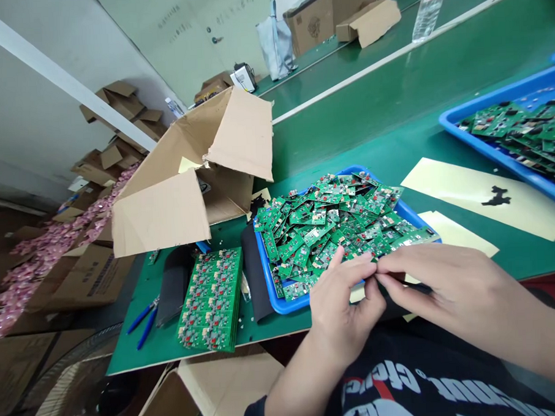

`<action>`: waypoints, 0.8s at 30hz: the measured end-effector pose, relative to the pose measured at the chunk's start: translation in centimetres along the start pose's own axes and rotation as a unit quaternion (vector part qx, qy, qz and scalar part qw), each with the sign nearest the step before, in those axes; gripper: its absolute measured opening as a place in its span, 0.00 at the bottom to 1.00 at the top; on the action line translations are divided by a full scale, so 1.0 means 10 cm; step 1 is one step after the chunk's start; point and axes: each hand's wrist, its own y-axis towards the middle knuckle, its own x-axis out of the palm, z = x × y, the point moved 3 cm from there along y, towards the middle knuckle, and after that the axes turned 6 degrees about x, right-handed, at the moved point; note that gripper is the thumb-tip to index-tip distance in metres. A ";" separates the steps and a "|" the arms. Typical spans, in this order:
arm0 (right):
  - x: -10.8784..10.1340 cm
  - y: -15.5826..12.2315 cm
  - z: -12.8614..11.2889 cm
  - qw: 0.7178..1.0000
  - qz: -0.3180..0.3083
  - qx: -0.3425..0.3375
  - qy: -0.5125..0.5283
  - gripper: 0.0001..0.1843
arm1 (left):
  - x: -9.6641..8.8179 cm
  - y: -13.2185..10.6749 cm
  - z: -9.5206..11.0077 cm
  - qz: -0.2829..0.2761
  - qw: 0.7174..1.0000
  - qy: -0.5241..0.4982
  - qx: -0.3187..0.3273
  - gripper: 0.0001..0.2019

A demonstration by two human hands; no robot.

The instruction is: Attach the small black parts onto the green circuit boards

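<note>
My left hand (344,306) and my right hand (451,286) meet fingertip to fingertip at the near edge of the green bench, just in front of a blue tray (268,281) heaped with small green circuit boards (333,227). Both hands pinch together around something small and thin between the fingers; what it is I cannot make out. A stack of larger uncut circuit board panels (212,300) lies to the left of the tray, apart from my hands.
Blue-handled pliers (143,323) lie at the bench's left edge. An open cardboard box (188,175) stands behind the panels. A second blue tray (496,149) of boards sits at right, with yellow sheets (479,196) between. More boxes lie on the floor.
</note>
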 end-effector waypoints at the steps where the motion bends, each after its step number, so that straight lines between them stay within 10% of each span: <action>1: 0.01 0.00 -0.02 1.000 0.003 -0.005 -0.010 0.15 | 0.01 0.00 -0.01 0.000 1.000 -0.001 0.004 0.10; 9: -0.21 0.10 0.19 0.982 0.023 0.135 -0.126 0.16 | -0.02 -0.08 -0.05 0.048 0.996 -0.037 -0.062 0.09; 16: -0.14 -0.11 0.24 0.912 -0.077 0.328 0.232 0.15 | 0.07 -0.23 -0.24 0.081 0.899 -0.259 -0.345 0.12; 24: 0.11 -0.33 0.25 0.908 -0.041 0.320 0.269 0.14 | 0.05 -0.10 -0.24 0.057 0.941 -0.189 -0.274 0.05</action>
